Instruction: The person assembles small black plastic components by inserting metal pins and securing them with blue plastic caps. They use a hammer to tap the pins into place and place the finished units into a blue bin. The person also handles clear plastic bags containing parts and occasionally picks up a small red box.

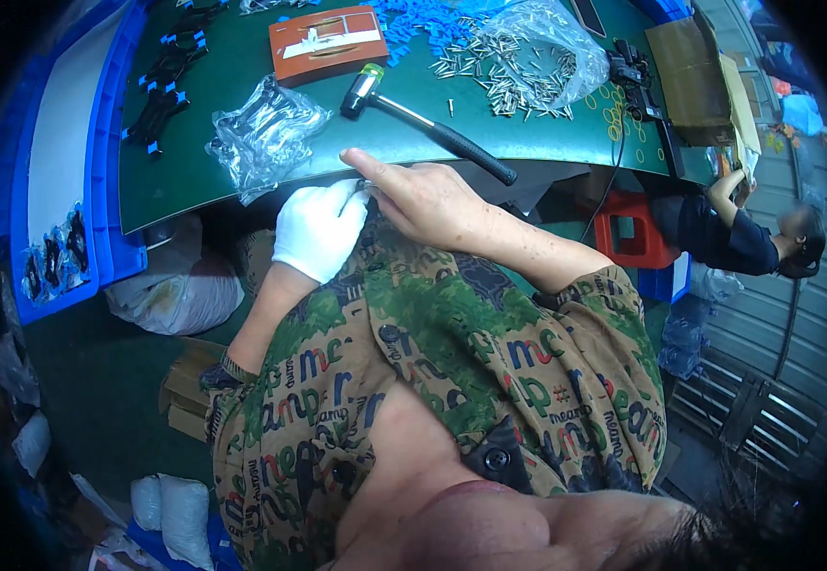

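In a white glove, my left hand is closed at the table's near edge, its fingertips pressed against my right hand. My bare right hand is curled, with one digit stretched out toward the upper left. A small greyish bit shows where the hands meet, too hidden to name. Just beyond them a clear plastic bag of dark parts lies on the green table. To its right rests a hammer with a black grip and a yellow-green face, touched by neither hand.
Farther back are an orange-brown box, blue plastic pieces, heaped metal pins and yellow rings. A cardboard box stands right, near a red stool and another person. Left is a blue tray.
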`<state>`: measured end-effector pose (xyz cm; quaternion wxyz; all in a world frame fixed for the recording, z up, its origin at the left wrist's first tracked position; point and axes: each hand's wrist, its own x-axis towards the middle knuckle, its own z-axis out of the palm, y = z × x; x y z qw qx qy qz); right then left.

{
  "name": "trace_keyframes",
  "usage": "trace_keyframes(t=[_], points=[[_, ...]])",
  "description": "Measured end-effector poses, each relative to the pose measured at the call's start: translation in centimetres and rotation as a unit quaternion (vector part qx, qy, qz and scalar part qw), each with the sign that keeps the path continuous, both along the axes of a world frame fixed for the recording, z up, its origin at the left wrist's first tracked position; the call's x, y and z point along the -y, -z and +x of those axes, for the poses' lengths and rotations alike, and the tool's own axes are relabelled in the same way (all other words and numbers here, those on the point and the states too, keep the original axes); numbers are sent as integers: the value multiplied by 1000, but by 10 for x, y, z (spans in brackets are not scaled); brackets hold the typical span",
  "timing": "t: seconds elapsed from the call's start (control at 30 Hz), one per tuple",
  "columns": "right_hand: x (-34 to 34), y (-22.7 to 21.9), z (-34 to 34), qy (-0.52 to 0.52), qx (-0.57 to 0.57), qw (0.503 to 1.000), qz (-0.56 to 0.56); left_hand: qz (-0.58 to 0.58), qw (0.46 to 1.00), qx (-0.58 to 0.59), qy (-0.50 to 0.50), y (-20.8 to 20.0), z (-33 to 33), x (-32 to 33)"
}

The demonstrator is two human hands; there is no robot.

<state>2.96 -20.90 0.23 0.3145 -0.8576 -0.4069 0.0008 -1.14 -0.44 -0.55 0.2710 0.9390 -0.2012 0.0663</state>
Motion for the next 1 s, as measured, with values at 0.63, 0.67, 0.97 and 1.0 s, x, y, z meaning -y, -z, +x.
trace_keyframes(t=[0.63, 0.67, 0.97, 1.0], points=[[-10, -21, 6, -68, 59, 970, -225, 128, 981, -41, 136, 30, 9, -13], [-10, -22, 7, -64, 62, 972, -215, 122, 983, -59, 125, 39, 9, -16], [9, -25, 13, 0, -50, 982, -181, -308, 850, -426, -13, 65, 12, -26], [9, -24, 11, -4, -61, 984, -167, -320, 842, -434, -21, 68, 12, -26]])
